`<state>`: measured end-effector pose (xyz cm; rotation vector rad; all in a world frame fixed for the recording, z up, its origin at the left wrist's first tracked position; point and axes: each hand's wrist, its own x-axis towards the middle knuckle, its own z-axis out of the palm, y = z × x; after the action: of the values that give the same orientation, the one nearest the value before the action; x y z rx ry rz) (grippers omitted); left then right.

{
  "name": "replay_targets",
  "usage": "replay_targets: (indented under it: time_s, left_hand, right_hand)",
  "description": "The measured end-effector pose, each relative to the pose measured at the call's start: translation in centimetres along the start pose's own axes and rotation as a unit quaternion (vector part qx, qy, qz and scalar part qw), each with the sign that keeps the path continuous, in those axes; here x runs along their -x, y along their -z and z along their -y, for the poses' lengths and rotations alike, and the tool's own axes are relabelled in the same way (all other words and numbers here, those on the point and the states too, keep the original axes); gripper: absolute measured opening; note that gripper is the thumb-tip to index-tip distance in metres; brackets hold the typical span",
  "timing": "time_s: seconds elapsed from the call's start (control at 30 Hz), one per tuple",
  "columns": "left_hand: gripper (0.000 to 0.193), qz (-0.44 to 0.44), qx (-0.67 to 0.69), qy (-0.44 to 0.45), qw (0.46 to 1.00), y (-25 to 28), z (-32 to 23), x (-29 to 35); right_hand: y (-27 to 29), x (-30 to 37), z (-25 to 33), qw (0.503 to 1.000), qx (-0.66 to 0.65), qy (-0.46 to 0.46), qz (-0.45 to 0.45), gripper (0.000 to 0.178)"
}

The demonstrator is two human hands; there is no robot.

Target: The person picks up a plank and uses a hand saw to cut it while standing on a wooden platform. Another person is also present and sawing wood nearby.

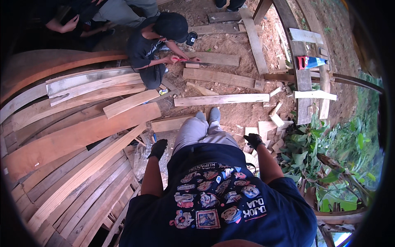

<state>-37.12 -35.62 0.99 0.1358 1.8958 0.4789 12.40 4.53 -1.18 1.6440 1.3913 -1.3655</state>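
Wearer [222, 164] has 2 blk-gloved hands [158, 148] & 2 gry shoes [214, 115]; there's 1 blk cap [172, 26] & 1 blue-bladed handsaw [313, 62].

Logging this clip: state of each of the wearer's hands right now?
Left hand: gloved, seemingly curled; nothing visibly held, how far closed can't be told.
Right hand: gloved, seemingly curled; nothing visibly held, closure can't be told.
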Motion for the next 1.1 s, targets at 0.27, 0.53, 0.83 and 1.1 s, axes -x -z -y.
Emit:
replay_targets:
  time_s: [0.27,0.53,0.83,1.1]
  left_hand:
    - [0.046,-0.004,0.032,-0.009,0.999,0.0,-1.8,0.1]
    - [0.050,-0.011,0.043,-0.016,0.999,-0.9,-3.5,1.2]
    - [0.054,0.020,0.076,0.091,0.993,-0.8,-5.8,2.1]
    - [0.081,0.013,0.575,0.017,0.818,3.8,-5.6,3.2]
  right_hand:
    - [-0.4,-0.3,1.4,0.998,-0.033,0.017,-0.043,0.050]
    - [1.2,-0.2,0.8,0.999,0.030,0.010,-0.009,0.050]
    - [3.5,0.8,1.4,0.995,-0.092,-0.025,0.007,0.042]
    - [10.4,-2.2,-5.2,0.521,-0.829,0.054,0.198,0.056]
